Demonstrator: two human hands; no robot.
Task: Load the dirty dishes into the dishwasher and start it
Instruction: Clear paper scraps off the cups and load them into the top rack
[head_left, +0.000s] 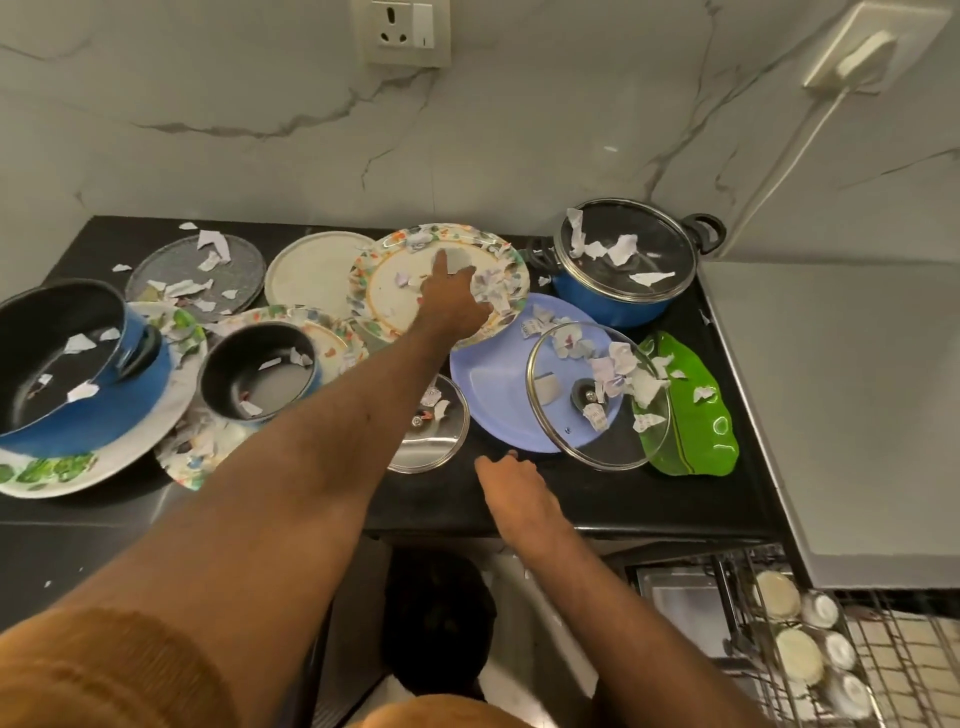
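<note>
The glossy black bench (597, 499) under a veined marble wall (260, 130) was littered with torn paper scraps (213, 244). At the left, a round blue pot (62, 364) with a dark inside held a few. The left hand (457, 301) lay on a floral-rimmed plate (395, 296), fingers (441, 262) spread flat (thumb hidden). The right hand (514, 483) rested on the bench, fingers loosely together. Farther right, a glass lid (597, 395) sat on a purple plate (493, 379). White bowls (776, 595) stood in the wire dishwasher rack (883, 649).
</note>
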